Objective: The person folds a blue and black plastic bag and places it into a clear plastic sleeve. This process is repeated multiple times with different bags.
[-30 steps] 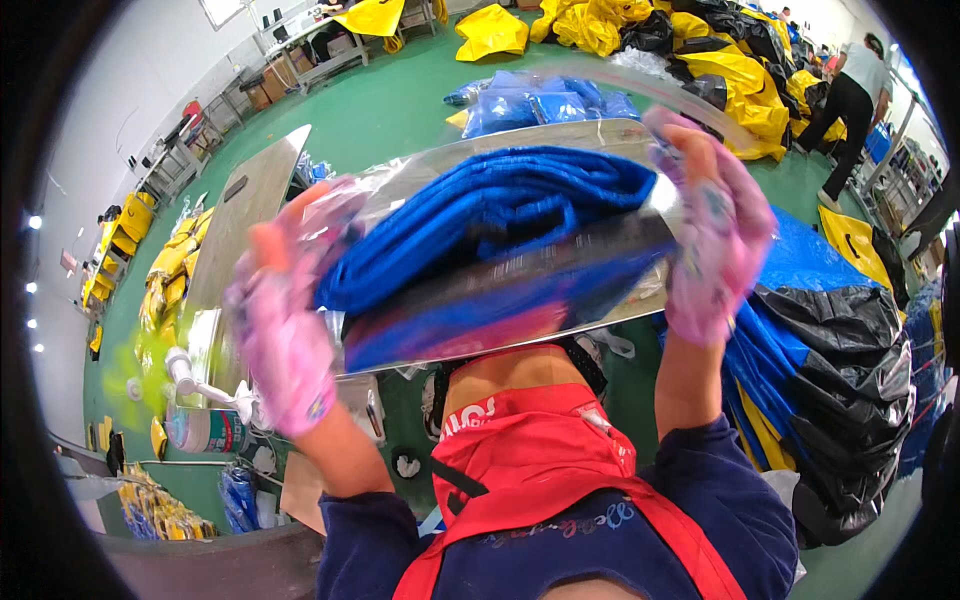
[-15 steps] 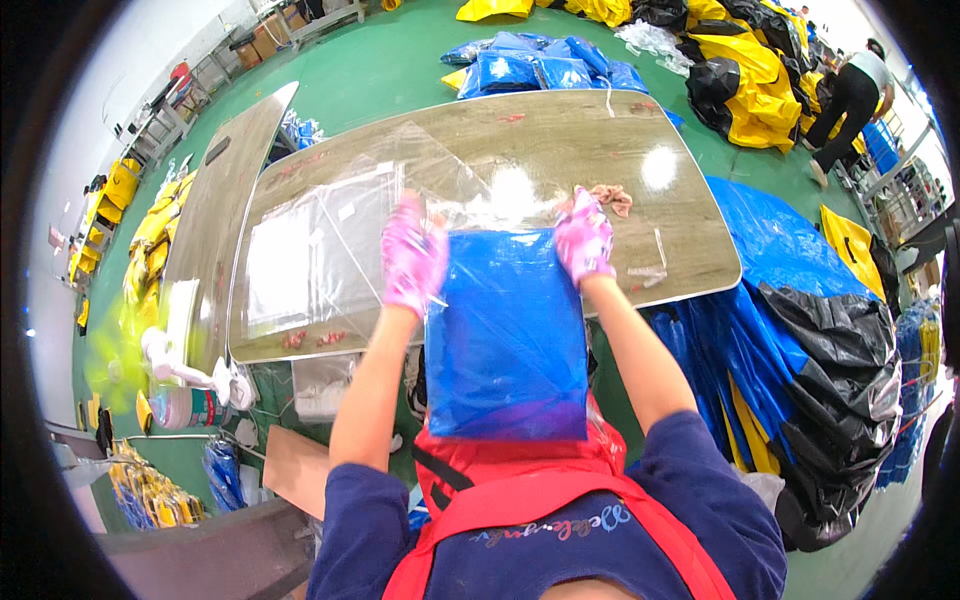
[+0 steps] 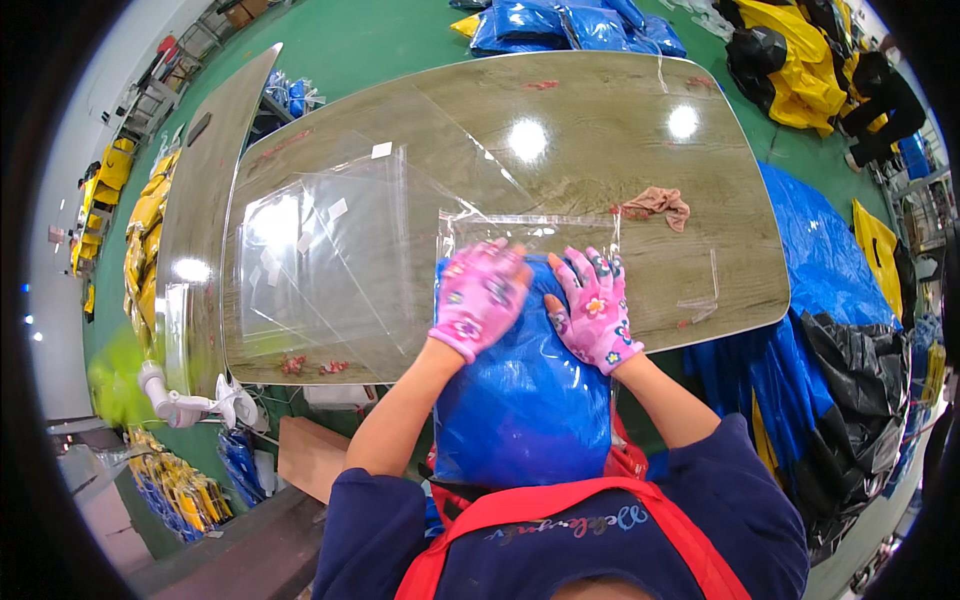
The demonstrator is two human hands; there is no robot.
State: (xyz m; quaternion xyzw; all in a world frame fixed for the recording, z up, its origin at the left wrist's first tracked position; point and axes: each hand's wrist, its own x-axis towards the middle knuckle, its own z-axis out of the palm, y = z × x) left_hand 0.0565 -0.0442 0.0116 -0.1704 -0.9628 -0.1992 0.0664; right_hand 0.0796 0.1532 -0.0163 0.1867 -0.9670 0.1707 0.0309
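Observation:
A folded blue garment inside a clear plastic bag (image 3: 520, 400) lies over the near edge of the wooden table (image 3: 600, 140) and hangs down toward my apron. My left hand (image 3: 482, 297), in a pink flowered glove, presses flat on the bag's upper left part. My right hand (image 3: 592, 307), gloved the same way, presses flat beside it on the upper right. The bag's empty clear top (image 3: 530, 232) sticks out past my fingers onto the table.
A stack of clear plastic bags (image 3: 330, 250) lies on the table's left half. A pinkish rag (image 3: 658, 204) sits right of centre. Blue and black bundles (image 3: 840, 380) pile on the floor at right, yellow ones (image 3: 790, 50) far right, near a crouching person (image 3: 885, 95).
A second ago I held the bagged blue garment up in the air between both hands. It has since come down onto the table's near edge, and both hands now press on it.

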